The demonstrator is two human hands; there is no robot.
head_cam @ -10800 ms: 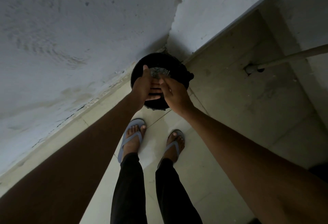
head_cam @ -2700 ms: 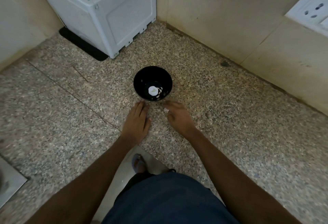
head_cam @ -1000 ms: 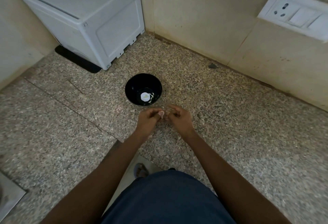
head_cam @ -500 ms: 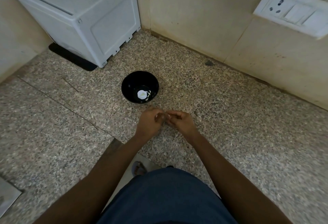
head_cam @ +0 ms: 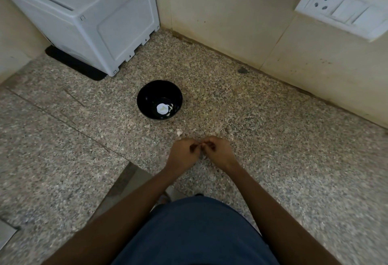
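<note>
Looking down past our blue shirt (head_cam: 195,233), we see both forearms reach forward over the speckled counter (head_cam: 283,149) and meet just ahead of us. Our left grip (head_cam: 183,152) and right grip (head_cam: 219,149) sit side by side, fingers curled inward, the fingertips of the two touching. Between those fingertips we pinch a tiny pale bit (head_cam: 202,146). Most of it is hidden by the fingers, so we cannot tell what it is. Both grips are closed on it, and it is held over the counter, on our side of the bowl and apart from it.

Just beyond the left grip a small pale scrap (head_cam: 178,132) lies loose on the counter, clear of the fingers and between them and the bowl. Farther on stands the black bowl (head_cam: 150,94), upright, a little left of the grips. In its bottom lies a round white piece (head_cam: 162,108), with a few smaller white slivers (head_cam: 170,109) just to its right.

Beyond the bowl and to the left, a white box (head_cam: 94,16) stands in the corner on a black mat (head_cam: 73,65). A beige wall (head_cam: 220,12) rises at the back of the counter, with a dark spot (head_cam: 243,70) on the counter near its foot. High on the right of that wall is a white switch plate (head_cam: 344,8) with a socket.
</note>
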